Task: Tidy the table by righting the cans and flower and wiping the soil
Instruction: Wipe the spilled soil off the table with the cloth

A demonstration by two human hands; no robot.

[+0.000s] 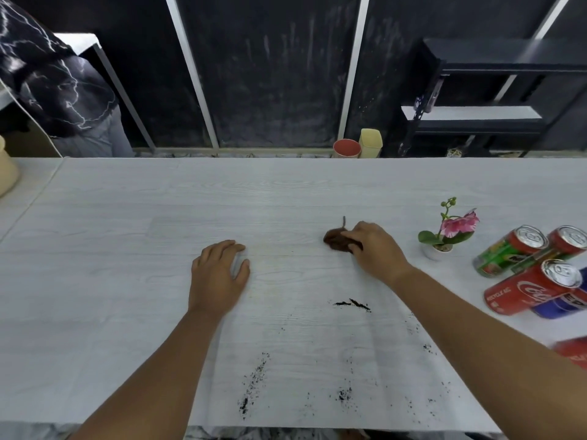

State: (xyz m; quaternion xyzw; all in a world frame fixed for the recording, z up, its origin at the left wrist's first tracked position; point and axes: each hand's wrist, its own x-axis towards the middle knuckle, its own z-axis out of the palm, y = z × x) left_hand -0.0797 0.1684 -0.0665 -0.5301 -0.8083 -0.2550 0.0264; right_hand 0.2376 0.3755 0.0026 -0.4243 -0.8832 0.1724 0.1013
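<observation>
Nearest me, soil (254, 385) lies scattered in dark specks and streaks across the pale tabletop (127, 217), with a thicker dash (354, 303) a little farther in. My left hand (217, 274) rests flat, its fingers (222, 249) loosely spread and holding nothing. My right hand (374, 249) is farther out, its fingers closed on a brown cloth (336, 240) pressed to the tabletop. To the right the potted flower (448, 230) stands upright, and beside it the cans (533, 274) are clustered at the right edge, tops showing.
</observation>
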